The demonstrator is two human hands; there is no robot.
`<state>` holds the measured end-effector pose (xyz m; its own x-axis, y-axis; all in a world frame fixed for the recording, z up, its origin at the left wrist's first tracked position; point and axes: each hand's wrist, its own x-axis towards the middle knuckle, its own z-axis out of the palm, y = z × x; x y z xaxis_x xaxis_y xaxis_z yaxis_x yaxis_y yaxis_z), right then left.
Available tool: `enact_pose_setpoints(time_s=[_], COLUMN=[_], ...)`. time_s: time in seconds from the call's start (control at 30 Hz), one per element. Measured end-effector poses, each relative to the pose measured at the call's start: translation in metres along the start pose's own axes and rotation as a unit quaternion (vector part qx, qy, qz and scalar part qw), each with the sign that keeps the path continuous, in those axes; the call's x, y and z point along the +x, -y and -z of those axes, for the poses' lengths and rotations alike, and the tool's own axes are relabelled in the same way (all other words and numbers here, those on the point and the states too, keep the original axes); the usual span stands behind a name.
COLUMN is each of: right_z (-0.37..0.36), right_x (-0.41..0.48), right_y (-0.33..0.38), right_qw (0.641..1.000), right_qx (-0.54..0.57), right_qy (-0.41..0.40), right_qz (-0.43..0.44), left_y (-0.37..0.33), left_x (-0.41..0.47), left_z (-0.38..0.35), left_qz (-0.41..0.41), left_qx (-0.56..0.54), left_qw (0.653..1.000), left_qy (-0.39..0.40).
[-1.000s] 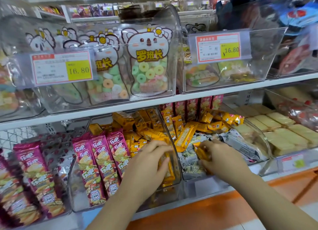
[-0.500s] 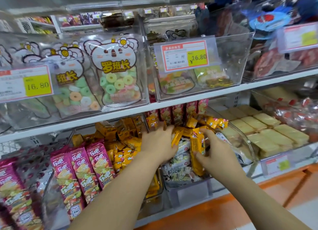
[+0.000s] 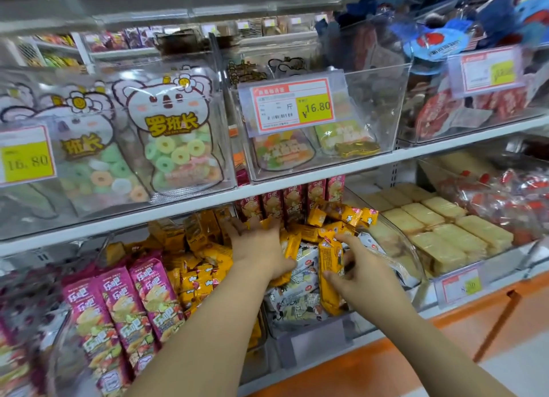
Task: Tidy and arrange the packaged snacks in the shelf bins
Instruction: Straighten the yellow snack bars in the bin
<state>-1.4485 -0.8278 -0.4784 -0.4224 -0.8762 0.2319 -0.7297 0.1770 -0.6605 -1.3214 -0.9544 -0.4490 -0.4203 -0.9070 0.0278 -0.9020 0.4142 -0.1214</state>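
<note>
Hands apart: left hand [image 3: 261, 248] presses flat on yellow packets [image 3: 292, 243] near the clear bin [image 3: 414, 257] back edge; right hand [image 3: 364, 278] pinches one stray packet [image 3: 329, 275], probably for regrouping.

Faced a white shelf board [image 3: 178, 208] slanting across the middle of the frame, from lower left up to the right, under a grey shelf edge [image 3: 178, 7] along the top. Noted a slotted white upright [image 3: 395, 171] right of centre. Made out an orange base panel [image 3: 386, 358] at lower right, above pale floor [image 3: 523, 379] in the corner. Glimpsed further shelves [image 3: 77, 50] at upper left. Lit brightly and evenly.
</note>
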Motion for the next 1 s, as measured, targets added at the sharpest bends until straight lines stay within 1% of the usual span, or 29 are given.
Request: enact_pose_setpoints(time_s=[0.13,0.23,0.37,0.53,0.73,0.83,0.9,1.0], right_z=[-0.002,-0.004,-0.006,-0.01,-0.011,-0.01,-0.009,-0.006], right_x=[0.0,0.0,-0.001,-0.002,-0.002,-0.002,-0.002,-0.002], right_y=[0.001,0.002,0.004,0.008,0.005,0.004,0.004,0.004], right_qw=[1.0,1.0,0.999,0.997,0.993,0.992,0.991,0.986], right_qx=[0.011,0.023,0.051,0.082,0.115,0.125,0.135,0.167], right_qy=[-0.002,-0.006,-0.007,0.01,0.025,0.021,0.009,-0.017], right_qz=[-0.003,-0.004,0.0,0.015,-0.003,-0.007,-0.013,-0.023], left_y=[-0.001,-0.004,-0.003,-0.007,-0.018,-0.02,-0.019,-0.017], left_x=[-0.005,-0.011,-0.014,-0.019,-0.023,-0.023,-0.023,-0.024], left_z=[0.001,0.001,0.004,0.004,0.0,-0.001,0.0,0.003], left_qz=[-0.049,-0.093,-0.112,-0.147,-0.171,-0.169,-0.163,-0.164], left_qx=[-0.001,-0.016,-0.032,-0.017,-0.095,-0.132,-0.162,-0.192], left_qw=[0.999,0.995,0.993,0.989,0.979,0.973,0.97,0.966], left_qy=[-0.018,-0.014,-0.01,0.0,0.059,0.081,0.081,0.052])
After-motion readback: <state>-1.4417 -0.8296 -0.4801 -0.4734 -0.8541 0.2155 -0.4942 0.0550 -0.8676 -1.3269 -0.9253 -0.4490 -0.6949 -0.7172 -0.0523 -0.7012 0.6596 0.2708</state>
